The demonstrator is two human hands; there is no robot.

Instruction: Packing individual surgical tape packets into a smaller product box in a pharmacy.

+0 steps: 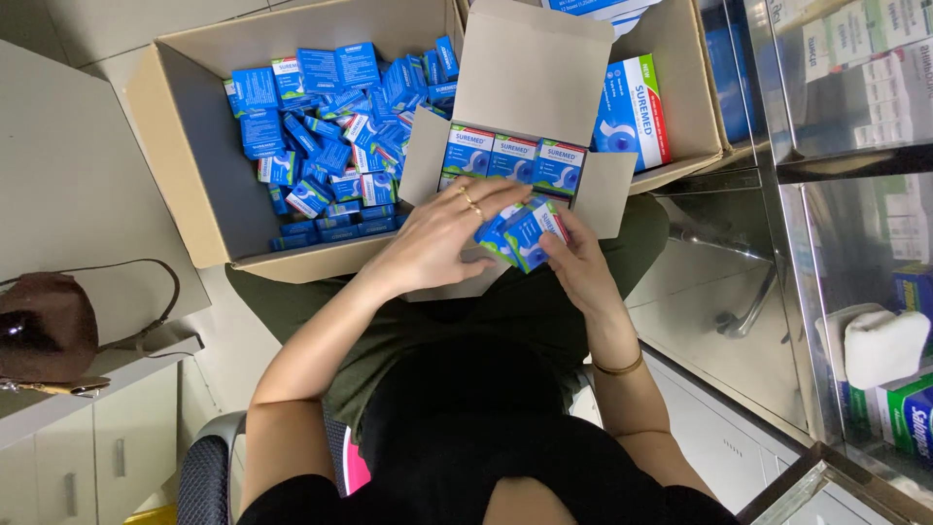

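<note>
Several small blue boxes [520, 233] sit bunched over the lap, just below a small open carton [530, 97]. Both hands close on them: left hand [437, 243] fingers laid across the top, right hand [578, 262] cupping beneath. A large carton [185, 146] lies left.

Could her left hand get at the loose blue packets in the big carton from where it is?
Probably yes: the left hand lies beside the big carton, whose open top leaves the loose blue packets uncovered.

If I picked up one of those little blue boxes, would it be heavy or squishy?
Probably light: both hands hold several little blue boxes together easily. Likely stiff-ish cardboard with flat sides, so it shouldn't roll, though a hard squeeze might dent it.
</note>
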